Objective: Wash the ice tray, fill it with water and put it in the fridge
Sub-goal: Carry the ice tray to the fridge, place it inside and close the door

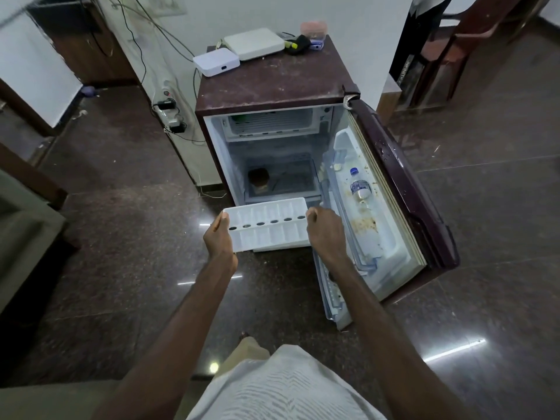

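Ice tray [268, 234] crosswise before the fridge [272, 86], cavities up; left hand [218, 239], right hand [325, 234] tight around its ends

Tray [266, 225] in frnt of fridge [272, 86], btl [360, 189] in door [404, 189]

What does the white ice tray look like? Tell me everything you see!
The ice tray is white and looks like plastic. It is a long rectangle with two rows of narrow compartments and a line of six dark round spots down the middle. It is held about level in the air, in front of the open fridge. The left hand grips its left end and the right hand grips its right end. Whether it holds water cannot be told.
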Motion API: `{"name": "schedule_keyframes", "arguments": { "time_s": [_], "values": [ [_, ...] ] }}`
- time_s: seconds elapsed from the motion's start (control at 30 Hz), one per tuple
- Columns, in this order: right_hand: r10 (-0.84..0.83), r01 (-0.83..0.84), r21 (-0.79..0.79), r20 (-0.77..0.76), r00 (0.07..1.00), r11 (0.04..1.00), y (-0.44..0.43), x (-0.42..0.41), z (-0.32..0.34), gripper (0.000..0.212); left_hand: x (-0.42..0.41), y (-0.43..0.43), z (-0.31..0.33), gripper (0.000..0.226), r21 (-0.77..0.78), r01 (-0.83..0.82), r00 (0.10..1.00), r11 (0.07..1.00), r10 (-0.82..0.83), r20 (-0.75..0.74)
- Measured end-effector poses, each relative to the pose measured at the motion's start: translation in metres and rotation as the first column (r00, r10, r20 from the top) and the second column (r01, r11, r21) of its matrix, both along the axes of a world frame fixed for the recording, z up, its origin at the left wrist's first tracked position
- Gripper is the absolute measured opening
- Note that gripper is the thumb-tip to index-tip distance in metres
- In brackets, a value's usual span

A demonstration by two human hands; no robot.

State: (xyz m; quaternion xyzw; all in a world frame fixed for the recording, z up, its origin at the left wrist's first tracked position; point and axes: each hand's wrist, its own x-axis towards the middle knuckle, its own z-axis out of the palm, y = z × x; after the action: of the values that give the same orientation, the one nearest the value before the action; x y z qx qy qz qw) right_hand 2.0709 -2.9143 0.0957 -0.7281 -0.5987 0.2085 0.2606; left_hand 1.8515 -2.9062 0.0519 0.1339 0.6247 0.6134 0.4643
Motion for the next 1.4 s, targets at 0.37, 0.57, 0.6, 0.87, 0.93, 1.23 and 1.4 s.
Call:
{"name": "schedule_keyframes", "arguments": {
  "time_s": [0.37,0.57,0.6,0.87,0.93,1.23,1.4],
  "values": [
    [-0.156,0.139,-0.082,-0.273,0.949,0.987,0.035,-0.001,-0.024,0.026,0.005,0.030,-0.009,0.030,-0.045,-0.004,0.999,0.999,0.002,-0.052],
    [-0.205,0.199,-0.050,-0.306,0.930,0.979,0.075,-0.005,-0.040,0.026,0.000,0.078,-0.017,0.023,-0.108,-0.021,0.998,0.994,0.015,-0.054],
    [-0.213,0.212,-0.037,-0.298,0.931,0.977,0.084,-0.006,-0.042,0.025,0.001,0.087,-0.018,0.020,-0.107,-0.014,0.999,0.994,0.009,-0.043],
    [-0.232,0.255,0.072,-0.229,0.945,0.964,0.170,-0.014,-0.059,0.021,0.000,0.160,-0.042,0.012,-0.082,0.024,0.999,0.996,-0.026,-0.027],
    [-0.236,0.259,0.080,-0.222,0.946,0.962,0.193,-0.017,-0.063,0.023,-0.001,0.179,-0.048,0.020,-0.083,0.034,0.999,0.996,-0.036,-0.019],
    [-0.259,0.276,0.049,-0.223,0.940,0.960,0.317,-0.028,-0.089,0.030,-0.011,0.294,-0.062,0.038,-0.084,0.114,0.986,0.990,-0.123,-0.111],
    [-0.275,0.312,0.127,-0.247,0.929,0.941,0.379,-0.027,-0.108,0.030,-0.010,0.350,-0.073,0.034,0.015,0.121,0.987,0.993,-0.119,-0.104]
  ]
}}
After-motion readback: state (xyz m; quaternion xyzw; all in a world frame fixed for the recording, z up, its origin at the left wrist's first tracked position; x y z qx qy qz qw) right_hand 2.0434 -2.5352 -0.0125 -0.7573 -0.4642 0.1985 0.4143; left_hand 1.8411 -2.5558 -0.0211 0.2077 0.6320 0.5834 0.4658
